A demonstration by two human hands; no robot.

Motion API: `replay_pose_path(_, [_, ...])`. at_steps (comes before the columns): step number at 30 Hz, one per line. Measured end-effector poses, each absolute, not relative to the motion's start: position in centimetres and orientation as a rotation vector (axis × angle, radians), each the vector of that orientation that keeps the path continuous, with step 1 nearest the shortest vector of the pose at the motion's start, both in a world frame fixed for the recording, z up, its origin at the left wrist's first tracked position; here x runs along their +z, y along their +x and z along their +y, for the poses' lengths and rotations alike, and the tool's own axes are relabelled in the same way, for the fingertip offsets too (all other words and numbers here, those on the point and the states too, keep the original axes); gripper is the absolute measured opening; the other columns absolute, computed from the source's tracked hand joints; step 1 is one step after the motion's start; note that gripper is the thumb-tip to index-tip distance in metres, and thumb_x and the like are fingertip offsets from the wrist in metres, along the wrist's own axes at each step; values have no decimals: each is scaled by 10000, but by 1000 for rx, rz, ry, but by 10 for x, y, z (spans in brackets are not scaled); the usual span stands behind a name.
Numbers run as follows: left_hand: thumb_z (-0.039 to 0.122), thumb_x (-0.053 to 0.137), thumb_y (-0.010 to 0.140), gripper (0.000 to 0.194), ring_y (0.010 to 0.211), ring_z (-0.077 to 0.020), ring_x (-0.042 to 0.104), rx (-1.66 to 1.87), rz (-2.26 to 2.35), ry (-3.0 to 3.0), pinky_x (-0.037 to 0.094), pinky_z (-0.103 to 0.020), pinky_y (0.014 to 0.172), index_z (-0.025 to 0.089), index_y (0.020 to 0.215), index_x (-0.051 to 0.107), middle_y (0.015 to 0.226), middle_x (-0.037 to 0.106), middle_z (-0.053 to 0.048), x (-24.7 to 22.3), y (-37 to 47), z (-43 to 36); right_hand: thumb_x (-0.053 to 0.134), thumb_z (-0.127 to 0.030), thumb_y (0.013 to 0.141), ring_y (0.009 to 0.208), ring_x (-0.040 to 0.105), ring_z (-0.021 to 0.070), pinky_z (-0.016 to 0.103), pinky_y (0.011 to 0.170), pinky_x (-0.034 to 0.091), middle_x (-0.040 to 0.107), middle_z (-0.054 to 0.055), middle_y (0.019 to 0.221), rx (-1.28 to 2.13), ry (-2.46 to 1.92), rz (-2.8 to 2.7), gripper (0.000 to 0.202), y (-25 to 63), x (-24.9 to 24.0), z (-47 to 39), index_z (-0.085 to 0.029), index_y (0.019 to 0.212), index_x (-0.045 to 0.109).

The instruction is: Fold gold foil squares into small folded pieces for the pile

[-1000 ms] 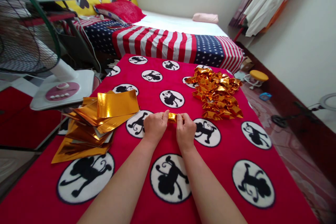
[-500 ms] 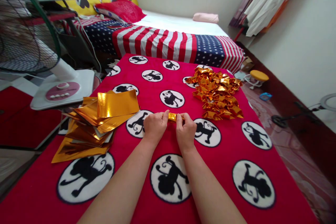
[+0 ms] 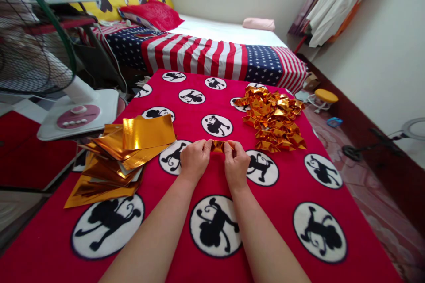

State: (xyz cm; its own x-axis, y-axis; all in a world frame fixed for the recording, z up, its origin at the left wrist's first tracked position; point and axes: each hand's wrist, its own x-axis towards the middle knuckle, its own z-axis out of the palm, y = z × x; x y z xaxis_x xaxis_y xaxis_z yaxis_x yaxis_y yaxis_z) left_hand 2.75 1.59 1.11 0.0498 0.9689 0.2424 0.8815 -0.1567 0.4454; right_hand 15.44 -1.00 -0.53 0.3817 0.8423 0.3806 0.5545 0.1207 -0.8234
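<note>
A small folded piece of gold foil paper (image 3: 218, 146) is pinched at its two ends over the middle of the red cloth. My left hand (image 3: 195, 160) grips its left end between thumb and curled fingers, and my right hand (image 3: 236, 164) grips the right end in the same way. To the left lies a loose stack of flat gold foil sheets (image 3: 149, 132), fanned out unevenly. Many folded gold foil pieces (image 3: 275, 117) form a heap at the right back of the cloth.
The red cloth (image 3: 265, 239) with monkey prints covers the table. A fan (image 3: 79, 97) stands at the left. Behind is a bed with a flag-patterned cover (image 3: 199, 55). A yellow stool (image 3: 326, 95) is on the floor at the right.
The hands have moved slightly apart, and more of the foil piece's middle shows, now darker. Both hands still hold its ends.
</note>
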Motion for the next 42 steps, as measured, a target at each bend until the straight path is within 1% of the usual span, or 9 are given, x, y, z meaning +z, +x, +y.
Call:
replay_pose_path(7, [475,313,974,510,663,-176,612,722,1912,2153,227,-301,569,199,725,662,745,714,-67,11,30,16,442,-369,946,724,598,163,252,670,434,670,46,795,327,-1572,-1320,283,151,-3,-10,-181,847,630])
replay_pose_path(12, [451,286,985,516,685,-176,617,711,1908,2157,251,-296,575,195,772,679,797,723,-78,8,32,16,444,-358,944,685,574,153,246,647,416,646,32,746,308,-1580,-1317,279,150,-6,-11,-183,805,612])
replay_pose_path(16, [431,286,986,507,690,-177,614,698,1892,2180,265,-292,578,184,786,681,796,719,-87,7,33,16,438,-359,948,659,560,150,246,639,408,625,25,712,283,-1575,-1315,295,149,-7,-11,-184,768,593])
replay_pose_path(21, [420,282,988,511,676,-172,610,766,1855,2168,268,-290,582,183,765,676,779,719,-83,8,33,14,440,-356,948,644,552,146,246,630,398,622,19,708,283,-1585,-1296,288,149,-4,-12,-185,766,583])
replay_pose_path(26, [442,274,989,527,666,-169,608,770,1855,2158,260,-294,581,190,738,663,756,714,-76,9,33,14,437,-352,947,648,549,142,243,626,393,620,15,713,297,-1580,-1283,283,148,-3,-12,-184,776,587])
replay_pose_path(35, [418,272,990,512,688,-179,612,723,1881,2176,266,-295,583,177,792,678,809,722,-96,6,35,15,425,-356,953,645,552,148,251,626,395,620,21,700,260,-1591,-1306,309,147,-5,-12,-186,758,593])
replay_pose_path(37, [428,263,991,522,687,-178,611,737,1881,2162,262,-294,582,183,797,682,816,725,-94,7,34,15,425,-356,954,658,563,152,251,632,402,628,23,714,279,-1595,-1302,299,147,-5,-12,-186,782,599])
replay_pose_path(40, [450,254,989,543,675,-182,612,718,1918,2128,243,-297,573,191,784,685,788,724,-94,9,32,16,438,-353,949,709,596,161,256,670,432,660,38,807,308,-1578,-1270,244,149,-4,-13,-181,920,608])
replay_pose_path(42, [475,258,982,554,666,-189,613,688,1952,2106,228,-300,567,194,768,685,759,720,-96,11,31,17,445,-349,944,739,612,167,264,698,452,670,50,857,309,-1564,-1235,235,150,-4,-13,-177,979,600])
